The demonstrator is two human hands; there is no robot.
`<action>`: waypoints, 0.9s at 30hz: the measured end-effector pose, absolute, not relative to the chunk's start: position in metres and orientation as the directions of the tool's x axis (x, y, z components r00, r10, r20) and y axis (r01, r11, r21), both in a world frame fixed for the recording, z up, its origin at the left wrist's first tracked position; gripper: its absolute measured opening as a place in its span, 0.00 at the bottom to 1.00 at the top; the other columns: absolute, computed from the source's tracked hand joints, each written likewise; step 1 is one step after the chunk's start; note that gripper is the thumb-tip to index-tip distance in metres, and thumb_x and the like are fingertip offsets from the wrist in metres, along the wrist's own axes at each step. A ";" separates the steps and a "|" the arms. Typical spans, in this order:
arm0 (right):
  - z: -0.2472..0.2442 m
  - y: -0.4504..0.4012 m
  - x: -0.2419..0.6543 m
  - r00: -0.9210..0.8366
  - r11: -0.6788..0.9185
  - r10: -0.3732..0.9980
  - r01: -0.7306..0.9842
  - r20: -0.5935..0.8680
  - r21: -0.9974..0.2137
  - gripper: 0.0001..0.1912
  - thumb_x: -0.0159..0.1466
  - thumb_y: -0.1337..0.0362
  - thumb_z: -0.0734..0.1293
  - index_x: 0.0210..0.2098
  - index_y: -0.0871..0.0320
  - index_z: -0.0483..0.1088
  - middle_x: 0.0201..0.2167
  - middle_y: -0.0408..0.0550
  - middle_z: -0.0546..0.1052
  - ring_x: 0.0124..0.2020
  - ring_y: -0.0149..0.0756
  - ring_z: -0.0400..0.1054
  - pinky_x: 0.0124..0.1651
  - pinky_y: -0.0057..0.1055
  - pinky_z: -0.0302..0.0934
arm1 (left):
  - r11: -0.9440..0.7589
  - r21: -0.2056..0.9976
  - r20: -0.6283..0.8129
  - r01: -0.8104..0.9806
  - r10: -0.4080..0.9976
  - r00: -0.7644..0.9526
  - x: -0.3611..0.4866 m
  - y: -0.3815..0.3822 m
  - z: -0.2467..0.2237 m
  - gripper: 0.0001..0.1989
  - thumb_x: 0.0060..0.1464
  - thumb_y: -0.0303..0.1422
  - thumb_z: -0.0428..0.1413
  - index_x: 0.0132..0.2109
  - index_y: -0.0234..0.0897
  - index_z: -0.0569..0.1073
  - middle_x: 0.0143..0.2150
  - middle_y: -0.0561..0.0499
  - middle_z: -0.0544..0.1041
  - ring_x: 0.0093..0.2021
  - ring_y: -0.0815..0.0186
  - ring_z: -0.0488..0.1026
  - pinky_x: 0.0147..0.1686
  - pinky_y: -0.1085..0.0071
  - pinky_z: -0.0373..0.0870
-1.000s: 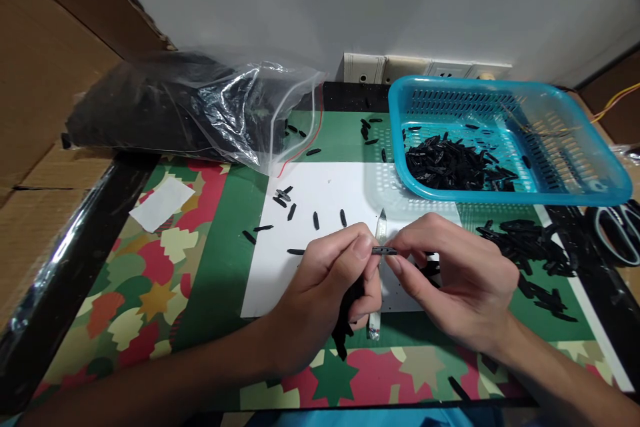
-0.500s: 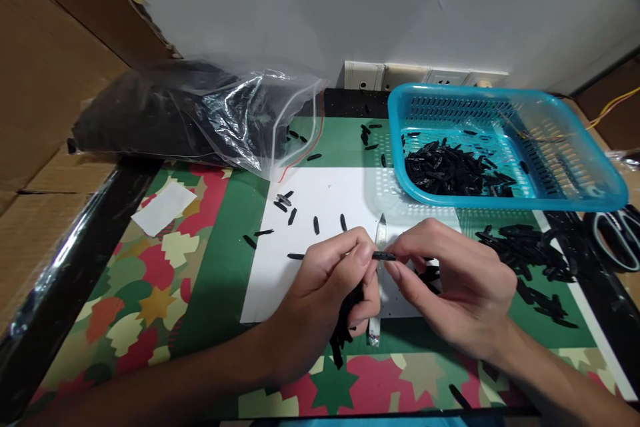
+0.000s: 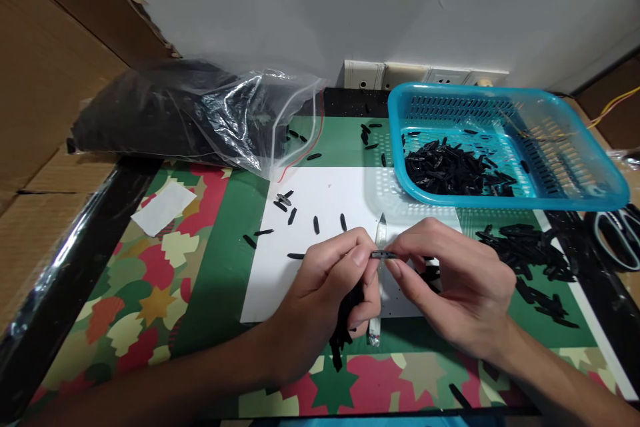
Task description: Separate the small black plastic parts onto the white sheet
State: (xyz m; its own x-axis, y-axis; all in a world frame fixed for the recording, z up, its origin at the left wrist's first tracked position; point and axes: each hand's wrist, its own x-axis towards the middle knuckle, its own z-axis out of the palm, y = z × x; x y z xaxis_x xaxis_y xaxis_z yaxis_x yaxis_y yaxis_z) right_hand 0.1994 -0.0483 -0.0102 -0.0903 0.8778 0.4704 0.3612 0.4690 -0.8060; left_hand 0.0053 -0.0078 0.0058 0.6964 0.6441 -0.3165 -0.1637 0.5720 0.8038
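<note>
Between the fingertips of both hands is a small black elongated plastic piece (image 3: 384,255), lying level with a greyish face showing. My left hand (image 3: 345,273) pinches its left end and also clasps a bunch of similar black pieces (image 3: 343,333) that hang out below the palm. My right hand (image 3: 450,283) grips the right end between thumb and forefinger. Beneath the hands, a white pen-like tool (image 3: 375,330) with a pointed dark tip lies on a white sheet (image 3: 280,287). A few black pieces (image 3: 431,275) show behind the right fingers, partly hidden.
A blue basket (image 3: 505,201) holds black pieces and thin sticks. More black pieces (image 3: 530,247) are heaped at right, beside scissors (image 3: 613,240). A zip bag (image 3: 200,120) full of dark material lies back left. Several pieces are scattered on the sheet. A paper scrap (image 3: 164,207) lies left.
The black piece between my fingertips has turned slightly, so a greyer face with small marks now shows. Both hands stay in nearly the same place.
</note>
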 end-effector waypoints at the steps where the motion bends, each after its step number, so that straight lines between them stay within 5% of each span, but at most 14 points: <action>1: -0.010 -0.048 0.199 -0.091 0.468 0.879 0.362 0.469 -0.806 0.08 0.69 0.77 0.71 0.44 0.59 0.77 0.33 0.47 0.80 0.33 0.35 0.70 0.37 0.35 0.63 | 0.571 0.804 -0.316 -0.167 0.646 0.695 0.005 -0.008 0.006 0.21 0.75 0.46 0.52 0.34 0.40 0.64 0.20 0.59 0.64 0.19 0.74 0.60 0.20 0.78 0.60; 27: -0.008 -0.051 0.202 -0.149 0.526 0.842 0.441 0.519 -0.727 0.11 0.69 0.79 0.70 0.46 0.60 0.79 0.35 0.49 0.80 0.33 0.36 0.71 0.37 0.37 0.63 | 0.481 0.876 -0.342 -0.029 0.664 0.665 0.003 -0.009 0.003 0.24 0.74 0.48 0.53 0.31 0.39 0.64 0.21 0.59 0.65 0.21 0.74 0.58 0.22 0.77 0.57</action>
